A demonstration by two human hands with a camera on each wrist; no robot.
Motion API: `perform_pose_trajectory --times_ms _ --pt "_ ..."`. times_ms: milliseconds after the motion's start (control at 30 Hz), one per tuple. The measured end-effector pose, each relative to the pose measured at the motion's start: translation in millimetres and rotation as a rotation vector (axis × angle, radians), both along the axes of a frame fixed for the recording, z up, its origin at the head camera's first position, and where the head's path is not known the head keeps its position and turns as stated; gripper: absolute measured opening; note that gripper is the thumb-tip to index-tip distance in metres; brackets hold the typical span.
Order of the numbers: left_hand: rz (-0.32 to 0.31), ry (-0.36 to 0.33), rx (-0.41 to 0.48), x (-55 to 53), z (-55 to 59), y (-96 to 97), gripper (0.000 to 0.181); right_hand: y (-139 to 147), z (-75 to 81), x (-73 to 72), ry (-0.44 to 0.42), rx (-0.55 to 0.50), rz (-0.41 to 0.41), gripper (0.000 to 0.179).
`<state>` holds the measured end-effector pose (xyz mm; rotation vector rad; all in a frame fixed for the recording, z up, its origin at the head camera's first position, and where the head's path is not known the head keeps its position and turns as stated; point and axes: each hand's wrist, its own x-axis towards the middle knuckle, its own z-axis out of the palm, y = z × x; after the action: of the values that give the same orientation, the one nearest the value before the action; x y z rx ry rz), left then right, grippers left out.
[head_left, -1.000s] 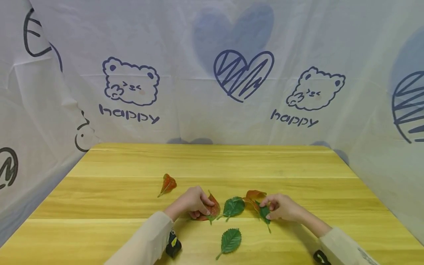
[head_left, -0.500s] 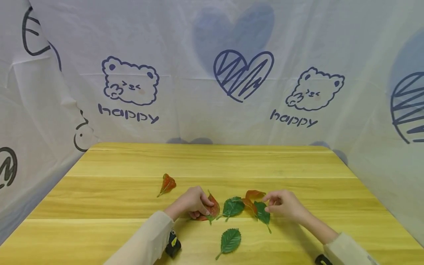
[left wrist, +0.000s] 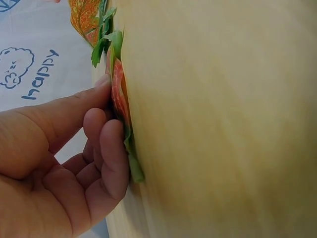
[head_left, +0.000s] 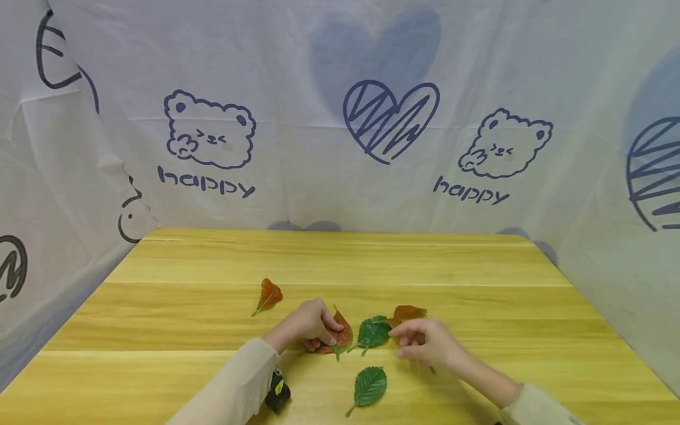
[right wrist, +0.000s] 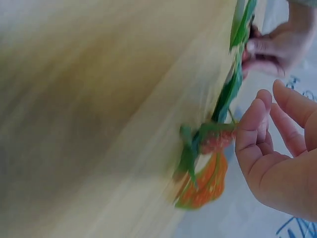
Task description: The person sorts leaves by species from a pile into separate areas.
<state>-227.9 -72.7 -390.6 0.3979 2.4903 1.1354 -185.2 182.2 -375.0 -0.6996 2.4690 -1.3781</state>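
Fingers (left wrist: 114,153) of my left hand (head_left: 310,324) pinch a red leaf (head_left: 345,335) low against the tabletop (head_left: 212,260). My right hand (head_left: 432,342) grasps nothing: its fingers are loosely bent, the thumb apart from them, beside an orange-red leaf (head_left: 410,311); whether a fingertip touches that leaf I cannot tell. Below this hand lies a half-hidden green leaf (right wrist: 187,158), only its stem showing from above. Between my two hands sits a toothed green leaf (head_left: 372,332), with part of the orange-red leaf at its right edge. Nearer to me, a lone green leaf (head_left: 370,385) lies apart, stem pointing my way. Farther off to the left, a curled red leaf (head_left: 270,294) lies by itself. A black device (head_left: 278,394) sits at my left wrist, below the pale sleeve (head_left: 231,383). Behind the tabletop hangs a whitish cloth (head_left: 297,177) printed with hearts, bear heads and "happy".
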Motion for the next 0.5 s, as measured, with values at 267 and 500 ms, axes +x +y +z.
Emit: perform_pose_trajectory --times_ms 267,500 --pt "0.011 -0.007 0.002 1.6 2.4 0.8 0.023 -19.4 -5.3 7.1 0.008 0.019 0.098 0.030" --pt "0.011 0.004 -0.014 1.7 3.4 1.2 0.023 -29.1 -8.8 10.1 -0.023 0.035 0.146 0.035"
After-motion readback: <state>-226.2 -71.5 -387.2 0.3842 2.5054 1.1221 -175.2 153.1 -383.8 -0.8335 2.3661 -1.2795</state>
